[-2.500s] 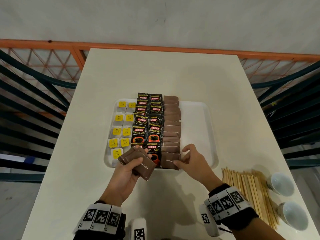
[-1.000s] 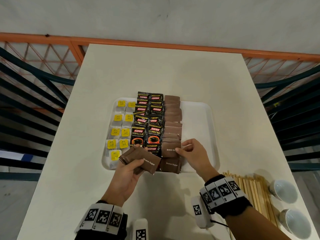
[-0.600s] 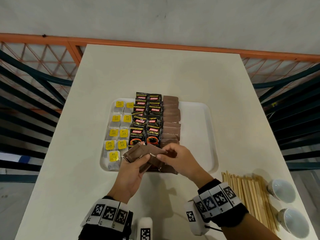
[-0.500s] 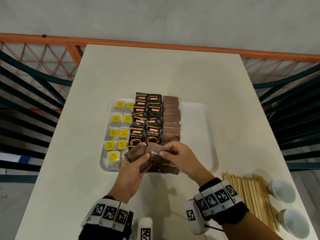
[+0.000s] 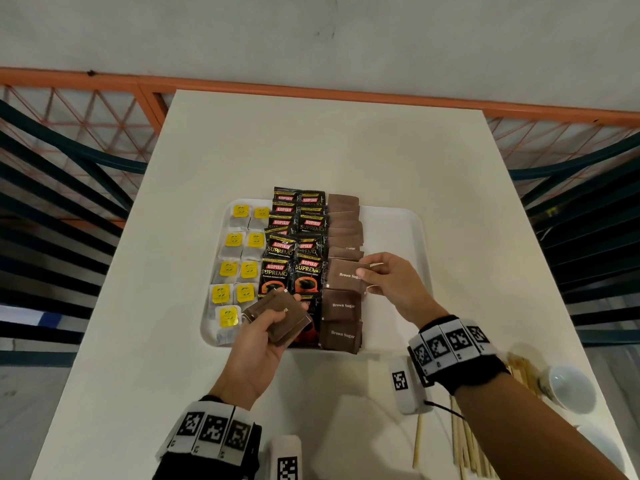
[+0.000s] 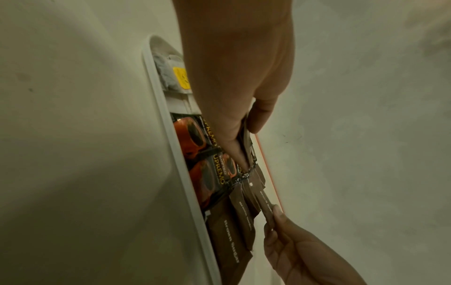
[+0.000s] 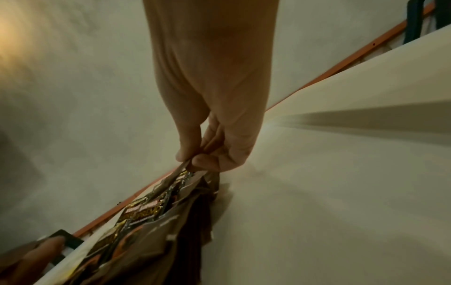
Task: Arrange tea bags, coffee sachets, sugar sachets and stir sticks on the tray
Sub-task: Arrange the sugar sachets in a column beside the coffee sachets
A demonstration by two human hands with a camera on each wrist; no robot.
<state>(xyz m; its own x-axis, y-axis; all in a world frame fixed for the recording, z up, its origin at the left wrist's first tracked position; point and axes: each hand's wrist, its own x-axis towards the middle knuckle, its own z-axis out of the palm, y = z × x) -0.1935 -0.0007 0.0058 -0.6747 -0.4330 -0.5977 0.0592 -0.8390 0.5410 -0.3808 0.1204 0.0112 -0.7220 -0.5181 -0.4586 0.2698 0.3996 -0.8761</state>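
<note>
A white tray (image 5: pixel 412 237) holds yellow-tagged tea bags (image 5: pixel 239 268) on the left, black coffee sachets (image 5: pixel 294 244) in the middle and a column of brown sugar sachets (image 5: pixel 343 233) to their right. My left hand (image 5: pixel 263 327) grips a small stack of brown sugar sachets (image 5: pixel 277 315) over the tray's near edge. My right hand (image 5: pixel 388 282) pinches one brown sugar sachet (image 5: pixel 343 273) by its right edge, low over the sugar column. In the right wrist view thumb and fingers (image 7: pixel 195 160) pinch that sachet's edge. Wooden stir sticks (image 5: pixel 464 441) lie on the table at the near right.
Two white cups (image 5: pixel 568 389) stand at the table's near right, beside the sticks. The right third of the tray is bare. An orange railing (image 5: pixel 311 93) runs behind the table's far edge, and dark slatted chairs (image 5: pixel 52 202) flank both sides.
My right hand pulled one sachet off the stack in my left hand and carried it right and away, over the sugar column. The left hand stayed near the tray's front edge.
</note>
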